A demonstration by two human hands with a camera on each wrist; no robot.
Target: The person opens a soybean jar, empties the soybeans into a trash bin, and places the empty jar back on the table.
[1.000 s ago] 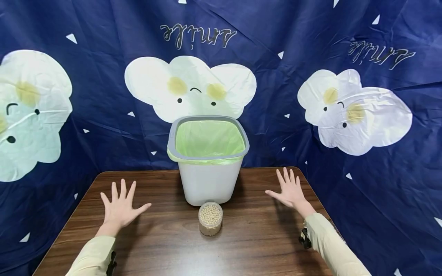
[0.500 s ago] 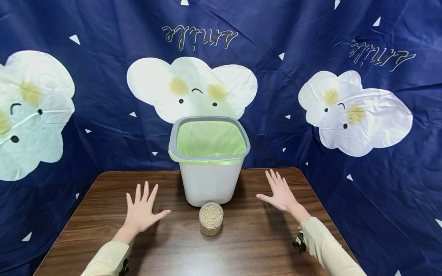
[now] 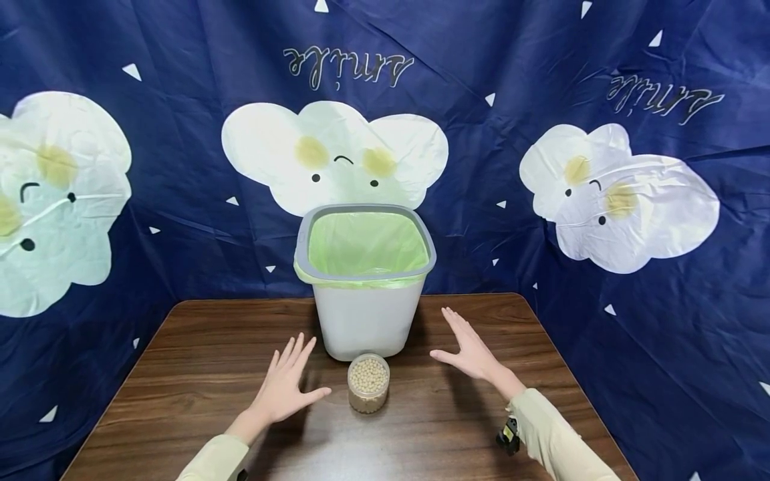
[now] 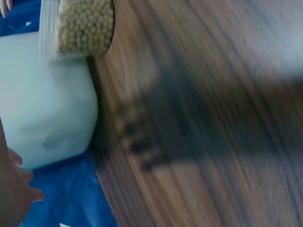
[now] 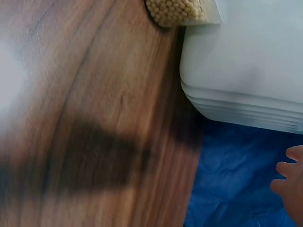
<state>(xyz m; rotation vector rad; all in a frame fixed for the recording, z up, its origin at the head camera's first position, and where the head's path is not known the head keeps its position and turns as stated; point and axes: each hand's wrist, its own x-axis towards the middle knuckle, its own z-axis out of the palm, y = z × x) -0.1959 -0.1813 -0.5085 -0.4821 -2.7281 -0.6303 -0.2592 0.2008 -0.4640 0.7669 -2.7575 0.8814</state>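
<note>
A clear round jar (image 3: 368, 384) full of small pale beige balls stands on the wooden table, directly in front of a white trash bin (image 3: 368, 317). The bin has a grey rim and a light green bag (image 3: 367, 244) lining it. My left hand (image 3: 284, 387) hovers over the table to the left of the jar, fingers straight, thumb toward it. On the other side my right hand (image 3: 470, 351) is held above the table, farther from the jar, also with straight fingers. Neither hand touches anything. Both wrist views show the jar (image 4: 86, 27) beside the bin (image 5: 246, 61).
The brown table (image 3: 180, 374) reaches back to a dark blue curtain (image 3: 174, 167) printed with white clouds. Hand shadows fall on the tabletop. A small black device (image 3: 508, 435) sits at the right wrist, by the sleeve.
Both hands have moved inward toward the jar, the left one farther than the right. Their spread fingers have drawn closer together. The jar and bin stay in place.
</note>
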